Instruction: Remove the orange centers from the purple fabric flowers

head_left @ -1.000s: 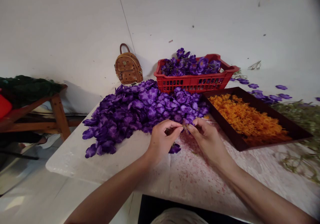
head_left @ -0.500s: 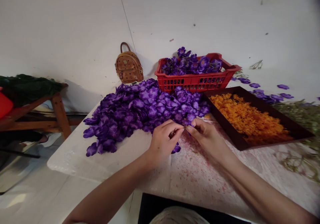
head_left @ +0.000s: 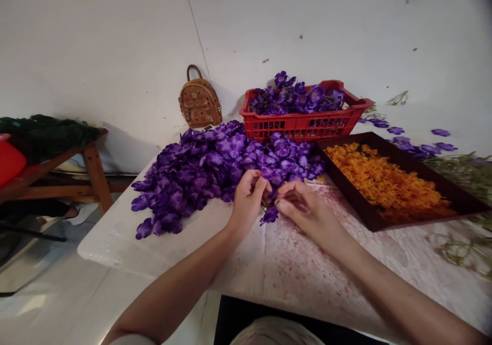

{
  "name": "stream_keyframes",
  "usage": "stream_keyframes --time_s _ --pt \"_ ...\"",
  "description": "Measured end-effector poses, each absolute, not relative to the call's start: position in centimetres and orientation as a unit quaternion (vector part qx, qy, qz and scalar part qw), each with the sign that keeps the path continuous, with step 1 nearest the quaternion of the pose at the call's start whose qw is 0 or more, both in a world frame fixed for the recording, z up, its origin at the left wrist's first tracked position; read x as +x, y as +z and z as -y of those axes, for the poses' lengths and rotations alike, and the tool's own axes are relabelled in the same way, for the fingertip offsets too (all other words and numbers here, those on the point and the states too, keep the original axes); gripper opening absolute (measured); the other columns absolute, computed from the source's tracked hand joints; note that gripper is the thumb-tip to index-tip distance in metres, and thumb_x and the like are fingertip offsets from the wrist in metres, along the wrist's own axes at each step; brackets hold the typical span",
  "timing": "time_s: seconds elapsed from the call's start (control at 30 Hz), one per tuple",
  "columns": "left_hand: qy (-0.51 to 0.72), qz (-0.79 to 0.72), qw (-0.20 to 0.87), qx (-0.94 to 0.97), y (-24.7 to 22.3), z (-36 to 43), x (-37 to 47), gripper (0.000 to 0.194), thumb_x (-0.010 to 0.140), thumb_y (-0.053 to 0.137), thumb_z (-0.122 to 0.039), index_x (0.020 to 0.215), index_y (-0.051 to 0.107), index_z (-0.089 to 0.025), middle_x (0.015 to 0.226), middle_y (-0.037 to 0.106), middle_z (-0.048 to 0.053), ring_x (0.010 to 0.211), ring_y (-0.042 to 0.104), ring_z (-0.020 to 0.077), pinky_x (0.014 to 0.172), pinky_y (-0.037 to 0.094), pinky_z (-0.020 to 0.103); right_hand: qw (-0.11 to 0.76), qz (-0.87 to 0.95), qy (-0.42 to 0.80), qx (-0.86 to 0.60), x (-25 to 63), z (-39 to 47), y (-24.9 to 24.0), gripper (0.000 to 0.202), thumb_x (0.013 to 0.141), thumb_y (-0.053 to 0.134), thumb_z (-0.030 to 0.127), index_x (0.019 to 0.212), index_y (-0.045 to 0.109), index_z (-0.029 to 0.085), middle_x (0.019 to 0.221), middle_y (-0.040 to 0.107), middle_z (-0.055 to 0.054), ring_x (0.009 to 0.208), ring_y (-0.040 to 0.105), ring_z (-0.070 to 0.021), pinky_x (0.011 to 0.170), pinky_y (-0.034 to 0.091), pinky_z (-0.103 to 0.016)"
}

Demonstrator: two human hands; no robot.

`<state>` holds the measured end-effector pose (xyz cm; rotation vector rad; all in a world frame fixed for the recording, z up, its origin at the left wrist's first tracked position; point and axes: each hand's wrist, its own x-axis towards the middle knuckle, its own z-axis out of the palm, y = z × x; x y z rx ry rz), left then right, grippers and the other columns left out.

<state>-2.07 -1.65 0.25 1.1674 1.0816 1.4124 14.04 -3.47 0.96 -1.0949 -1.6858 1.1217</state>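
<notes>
My left hand (head_left: pixel 249 197) is closed in a pinch at the front of a heap of purple petals (head_left: pixel 200 165); a thin stem seems to show at its fingertips. To its right, my right hand (head_left: pixel 302 201) has its thumb and fingers curled near each other, and what they hold, if anything, is too small to name. Between the two hands, a little below the fingertips, is a purple flower (head_left: pixel 269 215). A dark tray (head_left: pixel 371 222) of orange flower pieces (head_left: pixel 388 183) lies right of my right hand.
A red basket (head_left: pixel 292 124) of purple flowers stands behind the heap. Near the wall is a brown backpack (head_left: pixel 200 103). Green stems (head_left: pixel 461 176) and loose purple petals lie at the right. A wooden bench (head_left: pixel 96 176) with greenery stands left of the white table (head_left: pixel 111 247).
My hands have drawn apart from their joined fingertips. The left hand moved slightly up, and the purple flower between them is now more visible.
</notes>
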Motion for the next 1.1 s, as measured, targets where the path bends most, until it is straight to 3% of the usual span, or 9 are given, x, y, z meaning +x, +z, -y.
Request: stream_keyframes --time_s 0.1,0.2,0.27,0.4,0.53,0.63,0.8,0.9,1.1 --pt "0.577 -0.441 0.482 0.491 0.1 1.8 -1.8 0.016 0.097 0.06 -0.034 0.094 0.05 -0.022 0.073 0.056 -0.005 0.059 0.049 0.0092 0.058 0.041 0.023 0.375 0.694 0.434 -0.436 13.3 3.9 0.4 0.021 0.083 0.073 0.032 0.097 0.059 0.026 0.098 0.07 -0.003 0.092 0.067 -0.0236 0.082 0.049 -0.037" --pt "0.565 -0.449 0.479 0.5 0.2 1.9 -1.7 0.016 0.097 0.06 -0.034 0.093 0.05 -0.022 0.074 0.056 -0.004 0.062 0.051 0.0099 0.06 0.042 0.023 0.373 0.71 0.404 -0.439 13.1 4.0 0.1 0.005 0.09 0.061 0.026 0.088 0.056 0.026 0.088 0.068 -0.001 0.081 0.064 -0.0209 0.077 0.048 -0.036" --pt "0.567 -0.453 0.472 0.5 0.3 1.9 -1.7 0.014 0.097 0.059 -0.033 0.093 0.05 -0.022 0.075 0.056 -0.004 0.064 0.052 0.0103 0.062 0.043 0.024 0.38 0.713 0.398 -0.434 13.0 4.1 0.1 0.007 0.092 0.06 0.028 0.087 0.056 0.026 0.087 0.068 -0.001 0.08 0.064 -0.0209 0.076 0.048 -0.036" --pt "0.581 -0.477 0.452 0.481 0.4 1.7 -1.9 0.013 0.097 0.059 -0.03 0.091 0.053 -0.021 0.077 0.058 -0.003 0.069 0.055 0.0106 0.067 0.046 0.023 0.376 0.775 0.333 -0.383 12.9 4.5 0.3 0.019 0.088 0.071 0.025 0.104 0.062 0.028 0.107 0.072 -0.006 0.102 0.066 -0.0275 0.089 0.05 -0.042" --pt "0.57 -0.476 0.504 0.441 0.3 1.7 -2.0 0.019 0.095 0.063 -0.035 0.087 0.054 -0.02 0.076 0.059 -0.003 0.067 0.056 0.0104 0.066 0.046 0.023 0.394 0.8 0.276 -0.358 12.8 4.6 0.2 0.021 0.09 0.057 0.014 0.103 0.065 0.028 0.103 0.072 -0.006 0.102 0.065 -0.0279 0.093 0.047 -0.046" --pt "0.553 -0.467 0.548 0.42 0.2 1.9 -1.9 0.021 0.093 0.068 -0.038 0.093 0.059 -0.02 0.078 0.063 -0.001 0.066 0.057 0.0107 0.063 0.047 0.023 0.443 0.699 0.382 -0.412 13.3 4.0 0.3 0.007 0.093 0.06 0.026 0.086 0.061 0.025 0.081 0.066 -0.002 0.077 0.061 -0.0215 0.076 0.049 -0.038" --pt "0.53 -0.448 0.559 0.455 0.5 2.1 -2.1 0.04 0.086 0.077 -0.039 0.117 0.058 -0.022 0.077 0.065 -0.003 0.057 0.054 0.0099 0.053 0.044 0.022 0.477 0.44 0.639 -0.414 14.5 2.7 0.9 0.032 0.079 0.08 0.043 0.076 0.056 0.023 0.074 0.061 0.001 0.067 0.057 -0.0165 0.063 0.048 -0.03" --pt "0.516 -0.436 0.513 0.53 0.5 2.0 -2.2 0.028 0.081 0.081 -0.035 0.101 0.068 -0.02 0.083 0.07 0.0 0.065 0.061 0.0111 0.06 0.048 0.023 0.466 0.376 0.694 -0.4 15.0 2.4 1.1 0.038 0.069 0.09 0.04 0.074 0.057 0.022 0.074 0.063 0.0 0.069 0.059 -0.016 0.066 0.05 -0.03" --pt "0.493 -0.464 0.477 0.561 -0.1 1.8 -2.3 0.02 0.084 0.076 -0.037 0.079 0.076 -0.017 0.069 0.069 0.001 0.061 0.059 0.0121 0.06 0.046 0.025 0.493 0.364 0.674 -0.414 15.1 2.4 0.9 0.036 0.07 0.089 0.049 0.076 0.063 0.024 0.077 0.067 -0.003 0.073 0.063 -0.02 0.07 0.055 -0.035"
